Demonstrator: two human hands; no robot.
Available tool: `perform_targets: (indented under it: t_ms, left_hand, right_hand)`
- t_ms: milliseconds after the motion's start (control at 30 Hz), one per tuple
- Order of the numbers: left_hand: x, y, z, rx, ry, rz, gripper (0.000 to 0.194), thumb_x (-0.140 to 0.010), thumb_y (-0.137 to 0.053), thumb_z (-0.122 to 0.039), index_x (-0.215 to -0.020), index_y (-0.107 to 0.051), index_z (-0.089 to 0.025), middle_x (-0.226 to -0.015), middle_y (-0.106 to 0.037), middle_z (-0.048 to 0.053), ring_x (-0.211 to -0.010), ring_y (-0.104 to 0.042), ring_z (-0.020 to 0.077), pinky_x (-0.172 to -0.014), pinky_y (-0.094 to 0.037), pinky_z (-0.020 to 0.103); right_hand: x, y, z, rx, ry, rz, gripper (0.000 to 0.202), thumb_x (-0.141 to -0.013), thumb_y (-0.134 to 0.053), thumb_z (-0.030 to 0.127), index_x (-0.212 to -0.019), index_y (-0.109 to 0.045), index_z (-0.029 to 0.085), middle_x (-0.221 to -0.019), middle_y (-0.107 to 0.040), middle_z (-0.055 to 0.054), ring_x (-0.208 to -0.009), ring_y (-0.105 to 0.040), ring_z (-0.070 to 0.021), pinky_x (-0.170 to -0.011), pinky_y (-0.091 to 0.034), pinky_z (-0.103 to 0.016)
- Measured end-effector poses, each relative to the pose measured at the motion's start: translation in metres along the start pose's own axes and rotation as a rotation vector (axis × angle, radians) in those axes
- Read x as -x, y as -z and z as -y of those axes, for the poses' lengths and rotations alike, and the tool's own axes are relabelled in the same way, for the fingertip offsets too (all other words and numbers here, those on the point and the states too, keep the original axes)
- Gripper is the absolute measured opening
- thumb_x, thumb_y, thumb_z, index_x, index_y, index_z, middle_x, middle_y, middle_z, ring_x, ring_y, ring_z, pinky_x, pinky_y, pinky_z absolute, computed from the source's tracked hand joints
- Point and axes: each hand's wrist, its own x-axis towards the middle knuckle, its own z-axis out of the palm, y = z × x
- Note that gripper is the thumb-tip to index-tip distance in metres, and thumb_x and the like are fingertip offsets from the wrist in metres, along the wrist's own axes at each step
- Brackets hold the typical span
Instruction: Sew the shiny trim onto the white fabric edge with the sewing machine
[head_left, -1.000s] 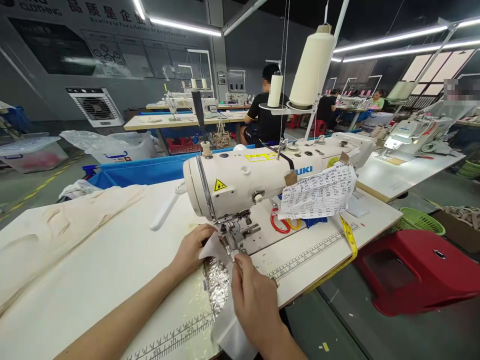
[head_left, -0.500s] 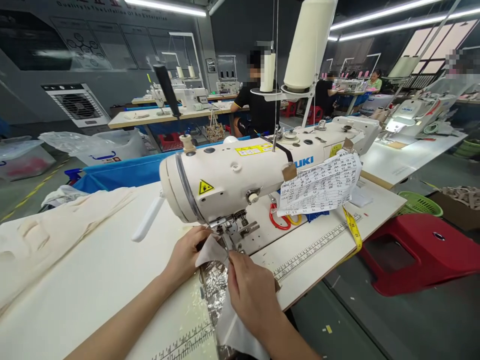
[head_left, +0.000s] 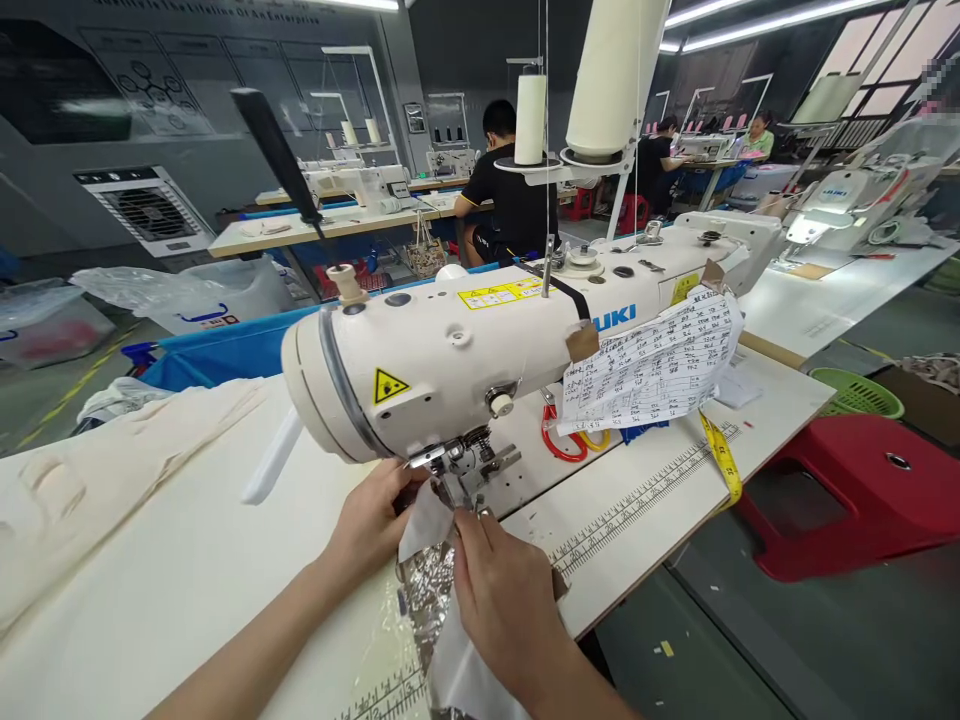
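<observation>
A white sewing machine (head_left: 450, 350) stands in front of me, its needle area directly beyond my fingers. White fabric (head_left: 426, 527) runs up to the needle area, and a longer part of it hangs towards me below my right hand. My left hand (head_left: 375, 515) is closed at the left edge of the fabric; its fingertips are partly hidden under the machine head. With thumb and fingers pinched together, my right hand (head_left: 506, 590) grips the fabric just in front of the needle area. Beneath the fabric lies a shiny, crinkled clear-covered strip (head_left: 429, 590) on the table.
Red-handled scissors (head_left: 562, 440) and a yellow tape measure (head_left: 721, 460) lie right of the machine. A handwritten sheet (head_left: 652, 365) hangs on its arm. Cream fabric (head_left: 97, 480) covers the table's left side. A red stool (head_left: 862, 480) stands right; a co-worker (head_left: 510, 190) sits ahead.
The view has shifted slightly, so the machine looks nearer and further left. Both hands stay on the fabric at the needle area, and the flap between them appears narrower.
</observation>
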Motion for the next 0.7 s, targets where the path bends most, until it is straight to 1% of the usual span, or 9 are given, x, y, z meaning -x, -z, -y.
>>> perform_targets:
  t_ms: [133, 267, 367, 500, 633, 700]
  left_hand:
    - [-0.0008, -0.0008, 0.0014, -0.011, 0.014, 0.003, 0.024, -0.09, -0.05, -0.039, -0.088, -0.066, -0.021, -0.081, -0.069, 0.004, -0.072, -0.064, 0.0197, -0.062, -0.049, 0.028]
    - [-0.0018, 0.0018, 0.003, 0.027, 0.069, 0.026, 0.026, -0.09, -0.05, -0.039, -0.079, -0.064, -0.02, -0.078, -0.069, 0.004, -0.07, -0.064, 0.0197, -0.062, -0.05, 0.029]
    - [-0.0017, 0.0029, 0.0036, 0.029, 0.046, 0.025, 0.024, -0.091, -0.051, -0.036, -0.078, -0.064, -0.02, -0.077, -0.07, 0.003, -0.069, -0.065, 0.0189, -0.061, -0.05, 0.028]
    - [0.0003, 0.0017, 0.0037, -0.015, -0.087, -0.032, 0.019, -0.093, -0.052, -0.029, -0.083, -0.065, -0.019, -0.079, -0.07, 0.003, -0.069, -0.065, 0.0167, -0.06, -0.051, 0.025]
    - [0.0015, 0.0008, 0.0021, -0.141, -0.286, -0.096, 0.015, -0.096, -0.049, -0.018, -0.092, -0.063, -0.019, -0.087, -0.069, 0.004, -0.078, -0.066, 0.0168, -0.065, -0.052, 0.025]
    - [0.0006, 0.0026, -0.0002, -0.203, -0.381, -0.094, 0.015, -0.098, -0.048, -0.017, -0.093, -0.062, -0.018, -0.091, -0.069, 0.005, -0.081, -0.065, 0.0177, -0.067, -0.053, 0.027]
  right_hand:
    - [0.0015, -0.0027, -0.0008, -0.011, 0.016, -0.033, 0.03, -0.089, -0.055, 0.008, -0.118, -0.061, 0.014, -0.086, -0.074, -0.005, -0.065, -0.073, -0.0213, -0.05, -0.051, -0.03]
    - [0.0023, -0.002, 0.0, -0.051, 0.006, -0.044, 0.025, -0.089, -0.055, 0.01, -0.113, -0.063, 0.014, -0.083, -0.073, -0.004, -0.064, -0.072, -0.0211, -0.049, -0.05, -0.031]
    - [0.0019, -0.0001, 0.0004, -0.053, 0.001, -0.05, 0.025, -0.088, -0.055, 0.009, -0.111, -0.063, 0.014, -0.082, -0.073, -0.004, -0.063, -0.072, -0.0206, -0.048, -0.05, -0.03]
    - [-0.0003, -0.0003, -0.0005, -0.027, 0.002, -0.055, 0.026, -0.088, -0.055, 0.008, -0.111, -0.063, 0.014, -0.082, -0.073, -0.004, -0.061, -0.071, -0.0207, -0.046, -0.048, -0.031]
    - [-0.0023, -0.0034, 0.0004, 0.027, 0.003, -0.05, 0.027, -0.088, -0.056, 0.007, -0.114, -0.063, 0.013, -0.08, -0.073, -0.004, -0.06, -0.072, -0.0204, -0.046, -0.049, -0.03]
    - [-0.0007, -0.0015, 0.001, 0.045, 0.002, -0.03, 0.027, -0.087, -0.058, 0.007, -0.113, -0.063, 0.012, -0.081, -0.073, -0.004, -0.062, -0.072, -0.0208, -0.047, -0.049, -0.029]
